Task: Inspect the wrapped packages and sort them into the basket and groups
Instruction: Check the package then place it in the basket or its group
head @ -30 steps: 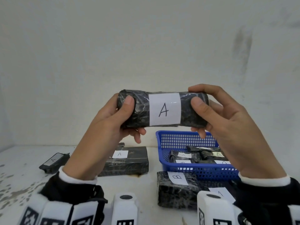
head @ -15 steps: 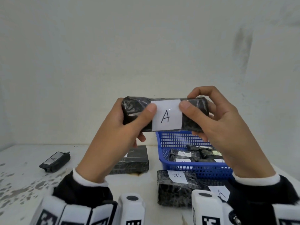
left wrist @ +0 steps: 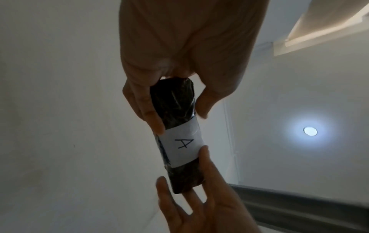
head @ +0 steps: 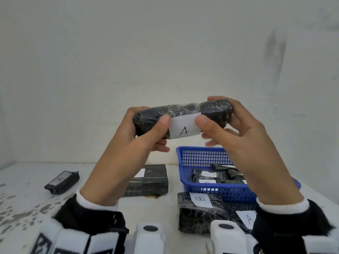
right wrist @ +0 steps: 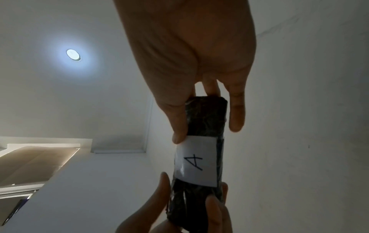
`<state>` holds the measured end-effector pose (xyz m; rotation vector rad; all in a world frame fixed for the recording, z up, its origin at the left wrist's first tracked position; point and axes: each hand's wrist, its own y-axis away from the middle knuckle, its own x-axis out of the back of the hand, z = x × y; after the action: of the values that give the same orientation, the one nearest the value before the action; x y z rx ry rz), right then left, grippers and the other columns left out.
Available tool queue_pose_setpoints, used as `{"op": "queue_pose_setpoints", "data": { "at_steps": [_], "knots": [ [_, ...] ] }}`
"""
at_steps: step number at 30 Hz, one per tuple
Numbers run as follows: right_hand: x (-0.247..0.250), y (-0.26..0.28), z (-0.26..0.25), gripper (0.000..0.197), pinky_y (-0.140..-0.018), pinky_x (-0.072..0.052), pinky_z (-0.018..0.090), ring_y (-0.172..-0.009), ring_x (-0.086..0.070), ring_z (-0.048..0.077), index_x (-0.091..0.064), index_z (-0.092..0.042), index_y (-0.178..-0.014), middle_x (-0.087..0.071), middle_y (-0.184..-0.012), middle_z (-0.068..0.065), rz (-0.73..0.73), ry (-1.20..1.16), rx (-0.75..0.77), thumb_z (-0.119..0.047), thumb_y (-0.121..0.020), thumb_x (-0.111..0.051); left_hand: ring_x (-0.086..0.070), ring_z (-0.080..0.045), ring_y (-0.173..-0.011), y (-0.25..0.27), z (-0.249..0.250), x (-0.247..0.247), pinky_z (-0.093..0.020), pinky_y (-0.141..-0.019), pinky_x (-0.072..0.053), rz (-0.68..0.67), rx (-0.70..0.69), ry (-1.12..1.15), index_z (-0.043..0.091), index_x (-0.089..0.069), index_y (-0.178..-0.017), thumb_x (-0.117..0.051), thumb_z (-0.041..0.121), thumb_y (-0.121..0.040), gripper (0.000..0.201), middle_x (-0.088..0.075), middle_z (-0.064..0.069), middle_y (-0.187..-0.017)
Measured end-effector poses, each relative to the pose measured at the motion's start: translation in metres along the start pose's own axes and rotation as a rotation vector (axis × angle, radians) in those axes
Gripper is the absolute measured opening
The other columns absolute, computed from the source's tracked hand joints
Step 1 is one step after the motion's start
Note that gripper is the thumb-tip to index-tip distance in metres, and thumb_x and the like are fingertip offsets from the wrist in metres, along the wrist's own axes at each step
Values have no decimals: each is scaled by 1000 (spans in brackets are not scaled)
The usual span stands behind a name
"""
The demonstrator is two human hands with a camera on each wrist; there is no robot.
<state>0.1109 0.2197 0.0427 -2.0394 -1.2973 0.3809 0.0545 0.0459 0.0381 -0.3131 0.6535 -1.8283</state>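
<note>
Both hands hold one long black wrapped package (head: 181, 116) up in front of the wall, its white label marked A facing me. My left hand (head: 146, 125) grips its left end, thumb on the front by the label. My right hand (head: 220, 121) grips the right end, thumb at the label's other edge. The left wrist view shows the package (left wrist: 177, 126) between thumb and fingers; the right wrist view shows the package (right wrist: 205, 119) the same way. Below, a blue basket (head: 200, 156) holds several labelled black packages.
On the white table lie a flat black package (head: 152, 182) left of the basket, a small black package marked A (head: 61, 182) at the far left, and near the front a package marked B (head: 198, 211) with another marked A (head: 247, 219) beside it.
The held package has rolled toward me, so its label now faces lower, and its right end has risen. Both thumbs have slid inward to the label's edges.
</note>
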Motion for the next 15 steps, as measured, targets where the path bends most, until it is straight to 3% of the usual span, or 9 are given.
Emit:
{"op": "queue_pose_setpoints", "data": {
  "at_steps": [2, 5, 9, 12, 15],
  "knots": [
    [-1, 0, -1, 42, -63, -52, 23, -68, -66, 6, -65, -39, -115, -73, -94, -15, 0, 13, -33, -54, -76, -64, -63, -14, -71, -1, -2, -1, -31, -72, -59, 14, -4, 12, 15, -56, -104, -62, 40, -69, 44, -67, 6, -75],
    [2, -1, -1, 27, -61, -47, 21, -67, -56, 7, -72, -31, -108, -69, -79, -15, 18, -36, -54, -46, -89, -59, -61, -16, -65, -3, -1, -3, -33, -69, -60, 24, 21, 80, 13, -56, -97, -58, 40, -74, 35, -65, 4, -71],
    [6, -2, 0, 25, -63, -49, 30, -68, -57, 15, -74, -29, -103, -70, -84, -7, 9, -57, -69, -43, -87, -62, -59, -16, -62, -4, 3, -4, -36, -67, -59, 7, 26, 98, 10, -54, -95, -50, 30, -90, 21, -60, -1, -75],
    [6, -2, 1, 21, -63, -50, 36, -66, -61, 14, -74, -31, -100, -71, -91, -4, -10, -22, -72, -44, -87, -64, -59, -16, -61, -4, 1, -2, -34, -64, -58, 25, 13, 60, 14, -55, -91, -54, 42, -75, 33, -63, 5, -67],
    [4, 0, 0, 27, -62, -49, 38, -63, -56, 20, -73, -34, -94, -69, -81, -7, -13, 27, -50, -54, -78, -66, -61, -15, -65, -3, -1, -3, -32, -67, -60, 37, -3, 21, 17, -57, -93, -60, 45, -69, 37, -65, 6, -70]
  ]
}}
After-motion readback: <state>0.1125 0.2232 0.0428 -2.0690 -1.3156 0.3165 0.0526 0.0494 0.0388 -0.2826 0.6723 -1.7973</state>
